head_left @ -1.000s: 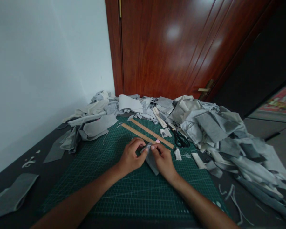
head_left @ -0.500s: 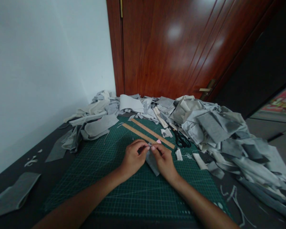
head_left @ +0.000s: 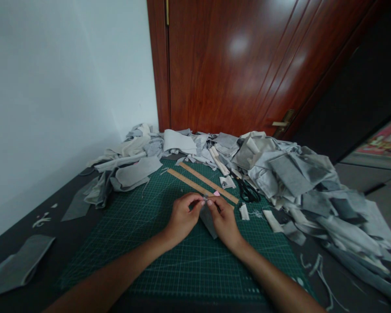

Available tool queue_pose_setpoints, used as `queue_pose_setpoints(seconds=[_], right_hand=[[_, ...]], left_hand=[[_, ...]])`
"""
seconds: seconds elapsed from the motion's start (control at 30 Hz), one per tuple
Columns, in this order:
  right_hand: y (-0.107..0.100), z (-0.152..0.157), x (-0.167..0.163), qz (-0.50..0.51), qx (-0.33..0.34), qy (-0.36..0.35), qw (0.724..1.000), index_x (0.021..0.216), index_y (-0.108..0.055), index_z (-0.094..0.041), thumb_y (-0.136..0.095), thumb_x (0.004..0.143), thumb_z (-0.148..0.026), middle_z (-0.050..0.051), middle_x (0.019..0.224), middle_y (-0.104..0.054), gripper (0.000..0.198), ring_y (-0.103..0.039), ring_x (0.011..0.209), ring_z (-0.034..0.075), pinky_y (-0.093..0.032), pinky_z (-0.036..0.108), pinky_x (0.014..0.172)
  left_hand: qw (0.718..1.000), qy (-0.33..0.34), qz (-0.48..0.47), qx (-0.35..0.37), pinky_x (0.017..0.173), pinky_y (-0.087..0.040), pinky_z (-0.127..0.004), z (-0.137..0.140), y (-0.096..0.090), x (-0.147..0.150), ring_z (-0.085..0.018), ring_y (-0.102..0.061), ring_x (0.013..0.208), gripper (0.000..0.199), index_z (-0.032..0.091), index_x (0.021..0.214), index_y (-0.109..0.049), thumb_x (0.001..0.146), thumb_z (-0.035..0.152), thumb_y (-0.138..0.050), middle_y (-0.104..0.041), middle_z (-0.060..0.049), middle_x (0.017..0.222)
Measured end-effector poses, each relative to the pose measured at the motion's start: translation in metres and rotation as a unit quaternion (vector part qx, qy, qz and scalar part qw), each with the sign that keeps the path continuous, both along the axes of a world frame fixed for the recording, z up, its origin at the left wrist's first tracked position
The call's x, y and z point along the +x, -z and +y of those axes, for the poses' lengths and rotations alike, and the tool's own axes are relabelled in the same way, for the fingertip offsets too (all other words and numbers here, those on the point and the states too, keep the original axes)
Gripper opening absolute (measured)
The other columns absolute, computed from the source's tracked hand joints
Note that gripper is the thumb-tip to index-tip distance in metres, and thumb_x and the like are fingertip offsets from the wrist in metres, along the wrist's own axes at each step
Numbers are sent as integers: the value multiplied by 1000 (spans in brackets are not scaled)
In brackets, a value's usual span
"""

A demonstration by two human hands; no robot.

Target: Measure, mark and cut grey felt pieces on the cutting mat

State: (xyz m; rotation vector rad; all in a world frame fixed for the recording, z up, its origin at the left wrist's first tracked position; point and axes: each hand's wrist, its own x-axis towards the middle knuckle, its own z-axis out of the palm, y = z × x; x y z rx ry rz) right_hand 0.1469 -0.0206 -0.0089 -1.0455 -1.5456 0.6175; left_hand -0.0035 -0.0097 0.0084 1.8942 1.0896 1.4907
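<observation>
Over the green cutting mat [head_left: 143, 261], my two hands meet at the upper edge of a small grey fabric piece [head_left: 208, 222]. My left hand [head_left: 184, 214] pinches that edge between thumb and forefinger. Close beside it, my right hand [head_left: 224, 216] is closed on the same edge, and the rest of the cloth hangs down between the hands. Whether a needle or thread sits between the fingertips is too small to tell. Just beyond the fingers lie two wooden rulers [head_left: 189, 180] and a small pink scrap [head_left: 217, 193].
Black-handled scissors [head_left: 248, 191] lie right of the rulers, near small white cloth rolls [head_left: 244, 212]. A big heap of grey and white fabric [head_left: 289, 174] covers the right and back. More fabric pieces [head_left: 135, 174] lie at left, with a folded grey cloth [head_left: 22, 263] nearer.
Both hands stay pinched on the grey fabric in almost the same place. The cloth's lower end has shifted very slightly.
</observation>
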Motion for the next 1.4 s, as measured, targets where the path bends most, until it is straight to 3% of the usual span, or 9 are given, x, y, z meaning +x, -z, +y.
queue_pose_setpoints(seconds=[0.3, 0.43, 0.53, 0.63, 0.73, 0.9, 1.0, 1.13, 1.4], right_hand=[[-5, -4, 1, -81, 60, 11, 995, 100, -75, -24, -56, 99, -25, 5, 92, -72, 19, -66, 89, 23, -51, 38, 86], [-11, -15, -2, -111, 83, -25, 990, 126, -69, -24, -54, 100, -27, 8, 102, -69, 30, -64, 96, 23, -53, 39, 87], [-12, -20, -4, -107, 87, -35, 990, 134, -64, -24, -45, 103, -25, 9, 108, -68, 36, -63, 103, 23, -52, 40, 92], [-10, -18, -5, -93, 95, -9, 991, 131, -66, -24, -44, 103, -22, 10, 110, -70, 35, -65, 104, 23, -52, 41, 93], [-8, -14, -4, -82, 102, 9, 991, 120, -70, -24, -49, 101, -21, 8, 108, -72, 29, -67, 102, 23, -53, 40, 92], [-12, -4, 4, -74, 59, 67, 993, 88, -70, -22, -58, 97, -30, 3, 83, -68, 16, -63, 79, 21, -51, 35, 74], [-12, 2, 10, -92, 72, 101, 988, 96, -71, -22, -62, 94, -29, 5, 89, -66, 11, -62, 84, 23, -52, 37, 74], [-9, 3, 13, -135, 143, 80, 977, 107, -71, -24, -55, 96, -19, 8, 104, -65, 21, -62, 102, 25, -52, 42, 90], [-4, -2, 14, -174, 188, 45, 966, 118, -69, -26, -53, 97, -16, 9, 109, -67, 28, -64, 107, 25, -53, 45, 96]], left_hand=[[1000, 0, -19, -17, 74, -55, -28, 4, 8, 0, -17, -69, 77, 14, 20, 86, -73, 87, 14, -60, -75, -2, 85], [991, 6, -101, -83, 74, -57, -29, 7, 8, -1, -18, -71, 78, 10, 19, 88, -73, 84, 20, -64, -76, -4, 85], [974, 60, -166, -143, 80, -59, -32, 5, 3, -2, -21, -73, 85, 16, 18, 92, -76, 83, 28, -68, -78, -6, 91], [953, 101, -210, -192, 82, -59, -34, 2, 0, -1, -24, -73, 90, 28, 17, 100, -78, 80, 36, -75, -79, -7, 96], [948, 81, -225, -210, 77, -59, -33, 2, 2, 1, -23, -73, 83, 28, 17, 93, -79, 74, 37, -80, -79, -7, 91], [930, 48, -270, -246, 64, -54, -27, 4, 8, 4, -17, -68, 69, 26, 17, 85, -78, 72, 39, -82, -76, -4, 79], [919, 53, -284, -267, 62, -52, -26, 3, 8, 5, -17, -67, 67, 28, 17, 87, -78, 70, 39, -83, -75, -4, 78], [936, 43, -253, -242, 65, -53, -26, 2, 7, 6, -17, -67, 69, 22, 18, 85, -80, 72, 36, -82, -77, -4, 79], [980, 39, -135, -143, 67, -56, -29, -1, 5, 5, -19, -71, 72, 16, 19, 85, -80, 83, 32, -72, -78, -4, 81]])
